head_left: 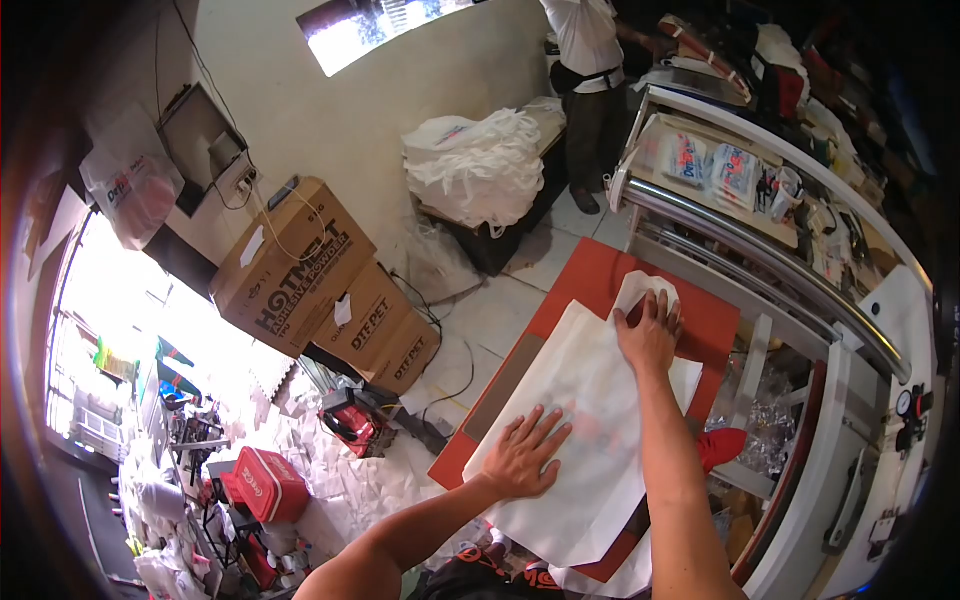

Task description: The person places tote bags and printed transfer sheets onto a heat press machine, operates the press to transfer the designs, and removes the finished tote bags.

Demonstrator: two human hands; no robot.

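Note:
A white fabric bag (560, 385) lies on a red board (598, 265), with faint reddish print showing through its middle. My left hand (525, 455) rests flat on the bag's lower left part, fingers spread. Near the far end, my right hand (650, 335) lies on the bag's handle part (632, 287), its thumb apart from the fingers and nothing visibly gripped. Another white layer (688, 375) sticks out from under the bag at the right, partly hidden by my right forearm.
A machine with metal rollers (770, 270) stands right of the board. Stacked cardboard boxes (370, 325) and a red cooler (270, 484) are at left. White bags (475, 165) pile on a far table. Another person (590, 80) stands at the back.

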